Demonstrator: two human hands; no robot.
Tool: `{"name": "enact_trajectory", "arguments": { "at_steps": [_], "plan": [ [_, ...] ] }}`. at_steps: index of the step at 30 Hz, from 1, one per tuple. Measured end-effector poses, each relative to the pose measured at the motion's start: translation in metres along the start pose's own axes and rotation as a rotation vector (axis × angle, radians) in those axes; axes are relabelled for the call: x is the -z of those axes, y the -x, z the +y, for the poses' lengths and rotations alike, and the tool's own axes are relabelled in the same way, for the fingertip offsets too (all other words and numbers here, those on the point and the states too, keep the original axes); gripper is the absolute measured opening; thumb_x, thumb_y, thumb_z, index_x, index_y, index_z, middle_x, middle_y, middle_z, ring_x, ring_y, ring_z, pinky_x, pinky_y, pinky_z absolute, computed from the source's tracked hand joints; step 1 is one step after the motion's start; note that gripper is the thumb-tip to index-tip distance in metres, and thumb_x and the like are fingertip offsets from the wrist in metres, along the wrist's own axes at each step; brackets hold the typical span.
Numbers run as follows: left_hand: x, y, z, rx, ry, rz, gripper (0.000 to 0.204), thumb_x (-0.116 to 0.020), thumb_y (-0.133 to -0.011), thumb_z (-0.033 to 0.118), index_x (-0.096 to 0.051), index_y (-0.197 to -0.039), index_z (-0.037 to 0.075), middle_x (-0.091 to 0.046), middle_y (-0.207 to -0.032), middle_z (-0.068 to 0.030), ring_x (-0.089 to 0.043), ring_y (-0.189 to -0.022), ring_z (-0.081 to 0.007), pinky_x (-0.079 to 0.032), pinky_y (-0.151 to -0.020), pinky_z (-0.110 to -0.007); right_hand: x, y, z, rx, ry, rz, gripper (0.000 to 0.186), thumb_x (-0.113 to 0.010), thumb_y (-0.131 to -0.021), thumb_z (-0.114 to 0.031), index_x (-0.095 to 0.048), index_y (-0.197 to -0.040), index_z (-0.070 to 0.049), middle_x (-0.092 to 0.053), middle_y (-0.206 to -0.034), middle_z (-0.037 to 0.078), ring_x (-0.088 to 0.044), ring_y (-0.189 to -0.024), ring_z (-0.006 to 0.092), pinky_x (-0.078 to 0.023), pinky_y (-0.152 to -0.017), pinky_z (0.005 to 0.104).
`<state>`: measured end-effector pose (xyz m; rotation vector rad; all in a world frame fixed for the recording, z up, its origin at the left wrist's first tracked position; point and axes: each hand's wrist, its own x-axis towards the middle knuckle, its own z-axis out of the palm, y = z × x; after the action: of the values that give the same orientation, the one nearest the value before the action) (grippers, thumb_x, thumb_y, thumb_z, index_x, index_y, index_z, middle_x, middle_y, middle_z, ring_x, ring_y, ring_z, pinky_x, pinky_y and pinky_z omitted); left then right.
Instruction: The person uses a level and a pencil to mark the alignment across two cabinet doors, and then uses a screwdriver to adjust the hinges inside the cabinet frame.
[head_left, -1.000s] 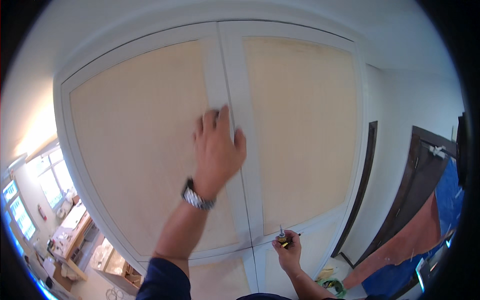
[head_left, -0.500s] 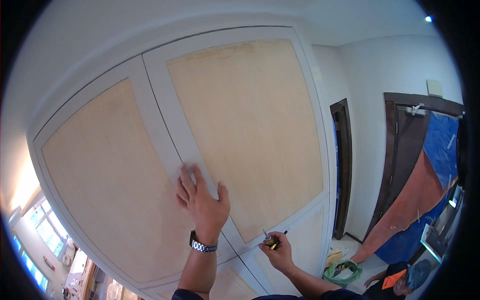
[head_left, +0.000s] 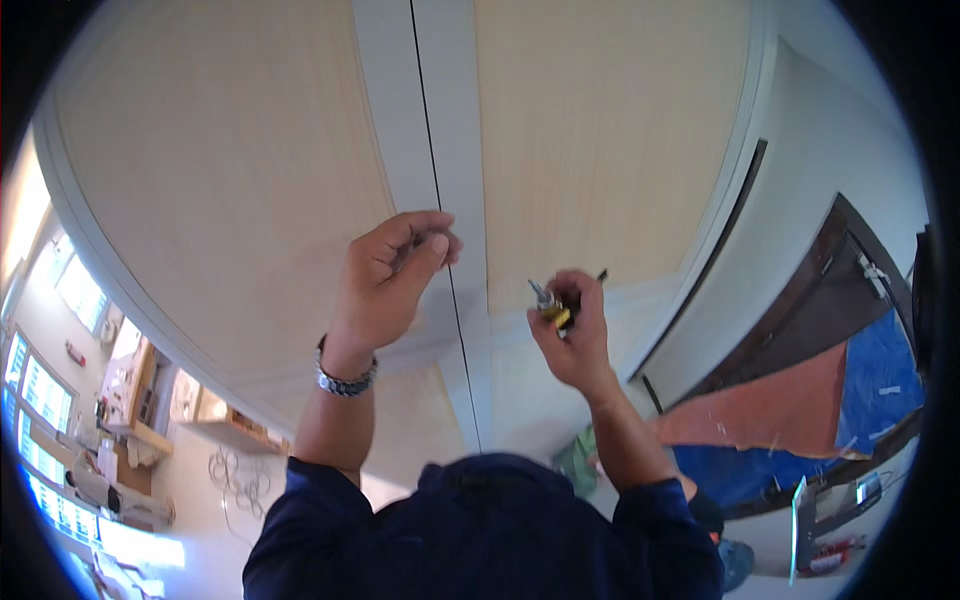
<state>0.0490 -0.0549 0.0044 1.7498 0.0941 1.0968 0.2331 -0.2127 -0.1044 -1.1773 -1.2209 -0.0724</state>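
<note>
My left hand (head_left: 390,280), with a metal-band watch (head_left: 345,382) on its wrist, is raised before the seam between two tall cabinet doors. Its fingers curl in and the thumb meets them; whatever they hold, if anything, is hidden. The left door (head_left: 220,190) and right door (head_left: 610,130) have pale wood panels in light grey frames. To the right, my right hand (head_left: 580,345) grips a short screwdriver (head_left: 556,316) with a yellow and black handle, its metal shank pointing up and left. A thin dark end pokes out behind the fingers.
Red and blue sheeting (head_left: 770,405) covers a dark door at the right. A person in a cap (head_left: 737,563) is low at the right, partly hidden by my arm. A green bag (head_left: 577,462) sits behind my right arm. Worktables (head_left: 130,390) and cables (head_left: 240,480) are at the left.
My view has tipped down and come closer to the doors. My left hand has left the door seam, and its spread fingers have curled in. My right hand still holds the screwdriver.
</note>
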Motion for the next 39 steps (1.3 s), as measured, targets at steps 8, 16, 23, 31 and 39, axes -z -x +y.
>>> {"name": "enact_trajectory", "arguments": {
  "at_steps": [8, 16, 23, 31, 39],
  "plan": [
    [-0.026, 0.180, -0.144, 0.682, 0.753, -0.238, 0.058, -0.053, -0.106, 0.035, -0.038, -0.151, 0.002, -0.054, -0.139, -0.0111, -0.058, -0.122, -0.0226, -0.050, -0.101, -0.045, -0.056, 0.088, 0.033, -0.132, 0.084, -0.374, 0.041, -0.067, -0.084, 0.001, -0.046, -0.119, -0.002, -0.056, -0.111, 0.025, -0.063, -0.095, 0.0448, -0.052, -0.077, 0.0483],
    [-0.028, 0.216, -0.155, 0.849, 0.824, 0.001, 0.048, -0.047, -0.108, 0.035, -0.046, -0.145, 0.005, -0.058, -0.134, -0.0095, -0.058, -0.122, -0.0200, -0.049, -0.104, -0.041, -0.084, 0.130, 0.048, -0.186, 0.104, -0.517, 0.044, -0.069, -0.085, -0.005, -0.045, -0.121, -0.002, -0.063, -0.111, 0.026, -0.064, -0.096, 0.0481, -0.052, -0.077, 0.0520],
    [-0.007, 0.194, -0.166, 0.779, 0.746, 0.196, 0.019, -0.057, -0.102, 0.019, -0.061, -0.112, 0.004, -0.064, -0.110, -0.0081, -0.062, -0.107, -0.0207, -0.054, -0.091, -0.040, -0.047, 0.109, 0.063, -0.164, 0.187, -0.124, 0.040, -0.077, -0.084, 0.001, -0.052, -0.116, -0.003, -0.064, -0.112, 0.013, -0.060, -0.085, 0.0204, -0.050, -0.075, 0.0305],
    [0.001, 0.167, -0.189, 0.733, 0.252, 0.090, 0.027, -0.059, -0.094, 0.004, -0.060, -0.120, -0.001, -0.057, -0.081, -0.0047, -0.058, -0.067, -0.0171, -0.050, -0.060, -0.033, 0.044, 0.074, 0.122, -0.192, 0.500, 0.246, 0.034, -0.075, -0.089, -0.005, -0.057, -0.117, -0.002, -0.065, -0.107, 0.013, -0.061, -0.081, 0.0222, -0.051, -0.073, 0.0321],
    [-0.048, 0.158, -0.197, 0.533, -0.069, 0.136, 0.071, -0.059, -0.092, -0.001, -0.025, -0.155, -0.004, -0.061, -0.087, -0.0059, -0.058, -0.069, -0.0113, -0.051, -0.063, -0.026, 0.056, 0.077, 0.139, -0.144, 0.335, 0.338, 0.031, -0.073, -0.090, -0.003, -0.057, -0.117, -0.001, -0.066, -0.109, 0.013, -0.063, -0.094, 0.0217, -0.051, -0.081, 0.0303]
  ]
}}
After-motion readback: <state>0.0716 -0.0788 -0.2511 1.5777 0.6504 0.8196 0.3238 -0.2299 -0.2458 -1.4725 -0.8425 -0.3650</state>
